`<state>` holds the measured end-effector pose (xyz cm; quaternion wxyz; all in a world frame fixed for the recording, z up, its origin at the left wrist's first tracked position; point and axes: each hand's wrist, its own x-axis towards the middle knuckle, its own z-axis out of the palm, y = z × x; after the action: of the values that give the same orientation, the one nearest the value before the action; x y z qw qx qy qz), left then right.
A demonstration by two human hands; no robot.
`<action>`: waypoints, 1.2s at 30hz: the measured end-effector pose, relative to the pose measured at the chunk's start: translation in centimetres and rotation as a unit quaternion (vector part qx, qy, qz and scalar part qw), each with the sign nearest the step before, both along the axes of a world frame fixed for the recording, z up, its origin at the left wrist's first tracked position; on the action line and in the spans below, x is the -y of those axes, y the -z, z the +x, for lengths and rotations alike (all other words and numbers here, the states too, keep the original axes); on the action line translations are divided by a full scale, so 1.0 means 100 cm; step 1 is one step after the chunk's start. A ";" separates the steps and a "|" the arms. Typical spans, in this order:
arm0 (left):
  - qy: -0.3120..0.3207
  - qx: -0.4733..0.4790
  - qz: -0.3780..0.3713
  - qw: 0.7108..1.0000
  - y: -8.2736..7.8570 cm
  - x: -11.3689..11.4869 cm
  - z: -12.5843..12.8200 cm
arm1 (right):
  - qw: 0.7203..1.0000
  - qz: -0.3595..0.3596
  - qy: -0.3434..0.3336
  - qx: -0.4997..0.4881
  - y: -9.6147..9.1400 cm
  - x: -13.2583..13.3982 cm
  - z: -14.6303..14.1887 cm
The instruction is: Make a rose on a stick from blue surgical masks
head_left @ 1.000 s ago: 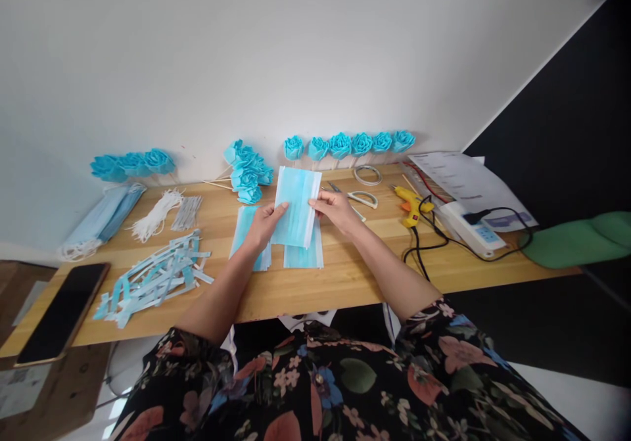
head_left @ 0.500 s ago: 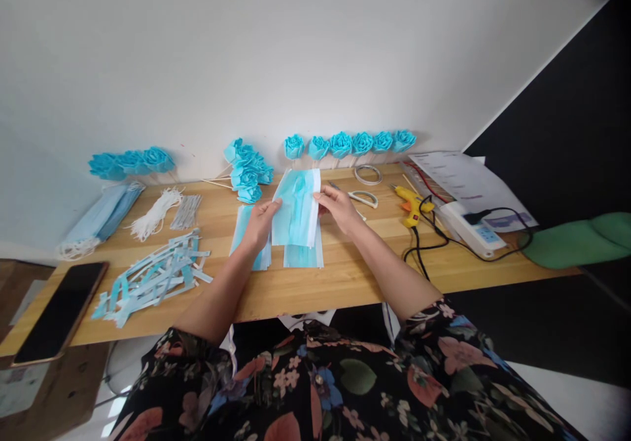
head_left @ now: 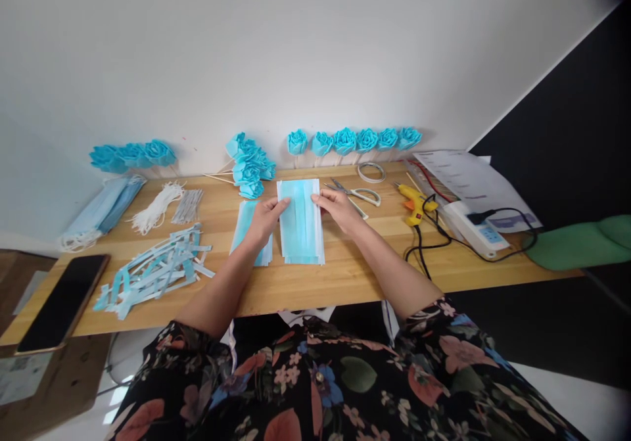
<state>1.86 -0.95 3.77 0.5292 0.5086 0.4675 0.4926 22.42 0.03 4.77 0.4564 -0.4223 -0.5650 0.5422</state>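
Observation:
A light-blue face-mask sheet (head_left: 302, 221) with white borders, its ear loops absent, is pinched at both sides. My left hand (head_left: 266, 219) grips its left edge between thumb and fingers. On the opposite edge, my right hand (head_left: 340, 209) is closed the same way. Another such sheet shows just below its lower edge. A stack of mask sheets (head_left: 244, 225) lies to the left, partly covered by my left hand. Scissors with white handles (head_left: 367, 195) rest beyond my right hand.
Blue fabric flowers (head_left: 345, 141) line the wall. At left lie whole masks (head_left: 103, 208), white ear loops (head_left: 158, 206), grey wire strips (head_left: 187, 206), cut strips (head_left: 158, 270) and a phone (head_left: 64, 303). At right are a yellow glue gun (head_left: 415, 204), its cord and a power strip (head_left: 476, 231).
Both hands have lowered the mask sheet from a raised tilt until it nearly covers the sheet below. The scissors now show more fully.

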 end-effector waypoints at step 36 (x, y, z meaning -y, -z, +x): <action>0.090 0.077 -0.089 0.989 0.003 0.005 0.008 | 0.995 -0.057 -0.018 -0.075 -0.001 0.003 -0.005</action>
<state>2.64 -1.49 3.46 0.6492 0.4594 0.4198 0.4373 21.94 -0.28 4.90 0.4626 -0.3955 -0.5055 0.6116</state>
